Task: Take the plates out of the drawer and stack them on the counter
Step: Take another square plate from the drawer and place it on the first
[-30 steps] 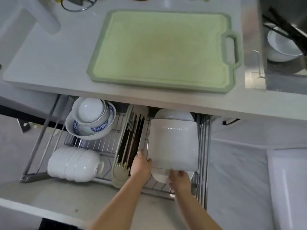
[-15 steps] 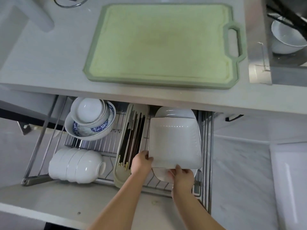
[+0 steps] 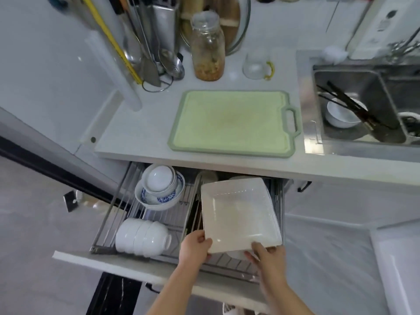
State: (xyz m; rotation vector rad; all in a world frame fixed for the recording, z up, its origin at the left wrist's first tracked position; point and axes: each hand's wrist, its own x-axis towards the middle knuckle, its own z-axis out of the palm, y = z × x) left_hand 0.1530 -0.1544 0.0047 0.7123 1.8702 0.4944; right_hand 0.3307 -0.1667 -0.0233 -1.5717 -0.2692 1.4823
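- Kitchen counter [image 3: 145, 123] in pale grey runs across your view, with the wire-rack drawer [image 3: 118, 214] pulled open below it.
- Your left hand [image 3: 194, 246] grips the near-left corner of the square white plate [image 3: 238, 212], thumb on top of the rim and fingers curled beneath.
- Your right hand [image 3: 268, 253] holds the near-right edge of that same plate, thumb over the rim and fingers under it.
- That plate is tilted, near edge raised, above the right side of the drawer and below counter level.
- Under it, a round white plate [image 3: 236, 254] shows at the near edge, lying in the rack.
- Left of the plate, a narrow tray [image 3: 197, 212] of dark chopsticks is mostly hidden behind the plate's edge.
- At the drawer's back left, a blue-and-white bowl [image 3: 159, 196] carries a stack of small white bowls [image 3: 159, 178] nested inside it.
- At the front left, a row of white bowls [image 3: 143, 237] lies on its side in the rack.
- On the counter, a green cutting board [image 3: 231, 123] lies flat, handle toward the sink.
- Behind it stand a glass jar [image 3: 208, 48] with brownish contents settled at the bottom, and a clear glass cup [image 3: 256, 67] with a yellow handle.
- A metal utensil holder [image 3: 159, 37] at the back left is packed with ladles and spatulas.
- To the right, the steel sink [image 3: 363, 87] contains a white bowl [image 3: 341, 114] with dark chopsticks [image 3: 350, 103] lying across it.
- No writing is legible anywhere.
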